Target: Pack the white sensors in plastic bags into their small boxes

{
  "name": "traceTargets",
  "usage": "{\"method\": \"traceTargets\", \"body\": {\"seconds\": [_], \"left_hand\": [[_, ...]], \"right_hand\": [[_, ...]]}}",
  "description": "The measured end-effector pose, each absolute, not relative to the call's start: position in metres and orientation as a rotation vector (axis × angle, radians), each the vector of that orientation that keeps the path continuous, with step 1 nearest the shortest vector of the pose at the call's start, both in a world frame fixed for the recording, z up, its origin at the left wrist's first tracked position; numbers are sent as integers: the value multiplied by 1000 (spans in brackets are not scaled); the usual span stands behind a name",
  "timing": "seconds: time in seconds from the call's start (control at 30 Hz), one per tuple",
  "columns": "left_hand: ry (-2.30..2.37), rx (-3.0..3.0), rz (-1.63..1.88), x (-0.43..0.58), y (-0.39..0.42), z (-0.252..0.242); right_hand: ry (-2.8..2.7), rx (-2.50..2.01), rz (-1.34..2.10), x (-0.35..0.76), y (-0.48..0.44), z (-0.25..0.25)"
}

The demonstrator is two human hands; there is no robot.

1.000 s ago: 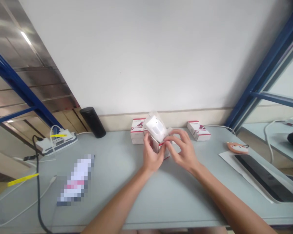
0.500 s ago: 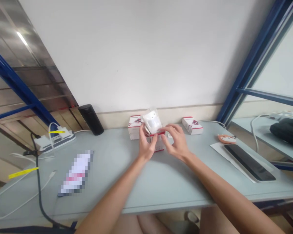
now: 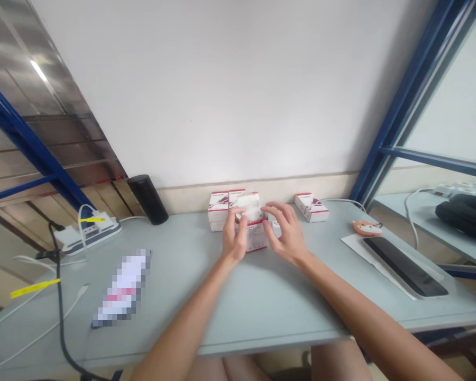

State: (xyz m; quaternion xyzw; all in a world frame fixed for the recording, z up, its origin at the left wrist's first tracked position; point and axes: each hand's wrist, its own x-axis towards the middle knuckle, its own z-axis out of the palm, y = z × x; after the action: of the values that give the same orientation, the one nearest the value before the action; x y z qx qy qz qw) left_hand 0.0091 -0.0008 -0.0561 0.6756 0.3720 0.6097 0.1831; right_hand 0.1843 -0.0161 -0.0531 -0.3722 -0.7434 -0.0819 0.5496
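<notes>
A small white and red carton point(image 3: 257, 238) stands upright near the back of the table, between my hands. At its top is a white device in a clear plastic bag point(image 3: 249, 203), low against the carton's opening; how deep it sits is hidden. My left hand point(image 3: 235, 238) pinches at the left side of the bagged device, thumb and forefinger close together. On the right, my right hand point(image 3: 286, 233) has its fingers apart, with thumb and fingertips beside the carton's right edge. A small white object point(image 3: 276, 224) lies behind the right hand, partly hidden.
More cartons point(image 3: 219, 209) stand behind by the wall, and another carton point(image 3: 311, 207) lies to the right. A black cylinder point(image 3: 147, 199), power strip point(image 3: 91, 235) and cables are at left. A phone point(image 3: 404, 265), paper and an orange-white object point(image 3: 367, 228) are at right.
The bagged white device has moved down from above the carton to its top. My left fingers have closed in, and my right hand has stayed near the carton's right side.
</notes>
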Motion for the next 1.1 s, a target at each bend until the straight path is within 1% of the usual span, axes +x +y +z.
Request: {"method": "traceTargets", "body": {"seconds": [0.13, 0.3, 0.57, 0.8, 1.1], "left_hand": [[1075, 1922, 1692, 5, 2, -51], [1083, 1966, 1673, 5, 1, -50], [1121, 2009, 1686, 12, -2, -59], [1183, 1877, 1637, 10, 1, -62], [1156, 1879, 1643, 10, 0, -62]], "right_hand": [[-1799, -901, -148, 183, -17, -53], [-1898, -900, -202, 186, -13, -51], [-1890, -893, -190, 188, -12, -50], [-1797, -952, -71, 183, -10, -59], [-1823, -983, -118, 185, -7, -58]]}}
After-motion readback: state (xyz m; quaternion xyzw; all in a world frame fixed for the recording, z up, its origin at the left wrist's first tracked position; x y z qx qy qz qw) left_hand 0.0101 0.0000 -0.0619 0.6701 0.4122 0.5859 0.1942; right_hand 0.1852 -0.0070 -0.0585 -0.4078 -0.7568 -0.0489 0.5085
